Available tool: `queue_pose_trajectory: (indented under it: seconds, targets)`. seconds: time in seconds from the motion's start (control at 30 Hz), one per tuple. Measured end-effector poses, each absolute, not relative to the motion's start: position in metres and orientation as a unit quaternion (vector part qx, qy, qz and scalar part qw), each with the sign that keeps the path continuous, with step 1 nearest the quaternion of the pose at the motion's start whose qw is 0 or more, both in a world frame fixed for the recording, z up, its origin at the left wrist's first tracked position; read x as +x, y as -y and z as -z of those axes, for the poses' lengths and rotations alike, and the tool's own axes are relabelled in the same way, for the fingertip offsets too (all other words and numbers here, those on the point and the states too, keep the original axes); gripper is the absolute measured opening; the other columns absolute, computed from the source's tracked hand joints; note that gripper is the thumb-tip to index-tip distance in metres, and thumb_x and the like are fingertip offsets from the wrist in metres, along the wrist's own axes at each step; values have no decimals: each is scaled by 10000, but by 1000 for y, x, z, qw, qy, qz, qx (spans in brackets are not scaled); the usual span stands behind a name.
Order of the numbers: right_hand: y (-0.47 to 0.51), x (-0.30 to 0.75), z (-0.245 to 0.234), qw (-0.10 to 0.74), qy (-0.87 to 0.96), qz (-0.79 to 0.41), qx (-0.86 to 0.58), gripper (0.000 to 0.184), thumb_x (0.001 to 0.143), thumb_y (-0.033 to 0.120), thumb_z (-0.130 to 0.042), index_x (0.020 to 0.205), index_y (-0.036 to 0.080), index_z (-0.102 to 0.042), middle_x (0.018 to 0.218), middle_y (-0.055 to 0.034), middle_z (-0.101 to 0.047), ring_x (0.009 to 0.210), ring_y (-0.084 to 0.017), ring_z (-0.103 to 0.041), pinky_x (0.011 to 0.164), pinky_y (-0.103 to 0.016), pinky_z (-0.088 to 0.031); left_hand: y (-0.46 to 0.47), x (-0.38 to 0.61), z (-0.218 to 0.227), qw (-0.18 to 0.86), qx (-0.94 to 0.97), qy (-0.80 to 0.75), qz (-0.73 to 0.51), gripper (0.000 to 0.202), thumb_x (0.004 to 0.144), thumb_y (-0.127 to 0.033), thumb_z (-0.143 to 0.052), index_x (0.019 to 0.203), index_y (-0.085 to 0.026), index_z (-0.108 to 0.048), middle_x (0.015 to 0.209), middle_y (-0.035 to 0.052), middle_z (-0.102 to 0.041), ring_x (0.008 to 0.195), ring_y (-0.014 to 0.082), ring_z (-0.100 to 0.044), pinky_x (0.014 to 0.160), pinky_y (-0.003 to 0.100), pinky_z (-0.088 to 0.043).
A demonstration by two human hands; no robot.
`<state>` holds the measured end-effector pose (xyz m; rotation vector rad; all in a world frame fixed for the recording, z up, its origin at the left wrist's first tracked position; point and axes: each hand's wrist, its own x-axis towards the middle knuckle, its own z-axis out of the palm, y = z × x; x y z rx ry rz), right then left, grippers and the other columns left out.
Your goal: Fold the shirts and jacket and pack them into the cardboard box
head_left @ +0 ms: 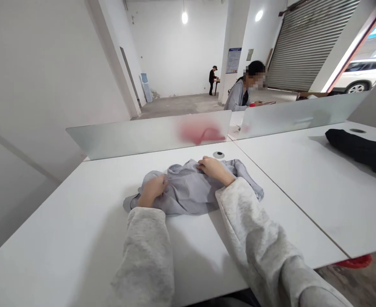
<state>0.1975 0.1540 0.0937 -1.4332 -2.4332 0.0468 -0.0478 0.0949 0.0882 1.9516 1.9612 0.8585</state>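
Note:
A crumpled grey cloth garment (191, 192) lies spread across the white table (88, 238) in front of me; its exact kind does not show. On its left part, my left hand (154, 186) is closed, with the fingers gripping the fabric. My right hand (215, 168) pinches the garment's upper edge, right of the middle. Sleeve-like folds hang out past my right wrist to the right. Part of the cloth is hidden under both hands and my right cuff.
Low frosted dividers (137, 136) run along the table's far edge, with something red blurred behind. A black cloth bundle (360, 149) lies on the right-hand table. A cable hole (219, 154) sits beyond the garment. One person (237, 96) sits across; another (211, 80) stands far back.

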Motion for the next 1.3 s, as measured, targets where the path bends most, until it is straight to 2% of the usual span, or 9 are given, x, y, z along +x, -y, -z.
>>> queue_pose_trajectory:
  seconds: [0.1,0.27,0.4,0.57,0.77,0.97,1.07,1.2,1.3]
  targets:
    - [-138,193,-133,322,800,18,-505,278,925,303,-431,885,160,-667,891,-93,-586,813,-188,-577,750,-287,-428,-94,-51,-105,102,640,-678,-348,234,915,-379,-439,968,-190,-565,801,30,-679,716,176,-653,720,328,-503]
    - [-113,185,-171,577,687,46,-440,300,934,288,-383,1082,226,-636,954,-66,-546,877,-188,-548,759,-297,-448,-64,-52,-145,-16,549,-633,-545,188,887,-362,-411,1000,-230,-485,864,3,-707,765,159,-669,729,264,-488]
    - [-101,202,-173,398,798,-29,-452,258,898,290,-462,1017,219,-679,876,-47,-632,756,-175,-579,712,-292,-443,-36,-77,-160,4,588,-734,-341,247,827,-420,-476,1001,-257,-540,874,1,-726,849,225,-663,748,322,-477]
    - [-104,228,-164,124,868,-134,-462,373,883,330,-505,1246,275,-575,967,-5,-704,781,-172,-630,726,-283,-456,-30,-118,-144,106,577,-807,-64,475,823,-502,-422,1183,-217,-542,1085,98,-693,911,294,-658,697,364,-481]
    - [-138,195,-134,83,874,-90,-470,467,853,146,-458,1310,211,-533,1102,-79,-667,960,-218,-620,830,-310,-451,-57,-103,-129,100,650,-740,-140,389,863,-441,-385,1154,-251,-559,1098,52,-684,985,246,-633,797,341,-475]
    - [-152,167,-112,17,918,-130,-375,749,718,-66,-431,1354,328,-467,1435,-56,-415,1069,-191,-594,827,-250,-453,-95,-55,-93,92,767,-577,-264,412,893,-247,-348,1281,-209,-477,1333,62,-531,1199,198,-506,1003,335,-394]
    - [-152,169,-114,-8,931,-181,-316,616,723,-50,-482,1215,295,-612,1409,-36,-452,1053,-167,-593,815,-215,-449,-108,-40,-67,65,807,-560,-174,472,846,-143,-390,1308,-202,-464,1438,97,-408,1269,246,-436,1037,401,-350]
    - [-153,180,-117,-10,925,-210,-317,233,745,78,-611,916,197,-716,1211,-50,-605,831,-138,-619,733,-221,-455,-112,-40,-57,67,812,-559,-156,343,815,-117,-426,1094,-215,-600,1249,76,-579,1105,227,-557,932,350,-421]
    - [-151,191,-123,86,907,-160,-381,143,791,103,-565,853,179,-669,894,-43,-673,779,-151,-595,708,-244,-426,-108,-50,-70,52,787,-587,-181,247,853,-196,-425,1033,-214,-594,1069,63,-642,962,217,-595,808,327,-448]
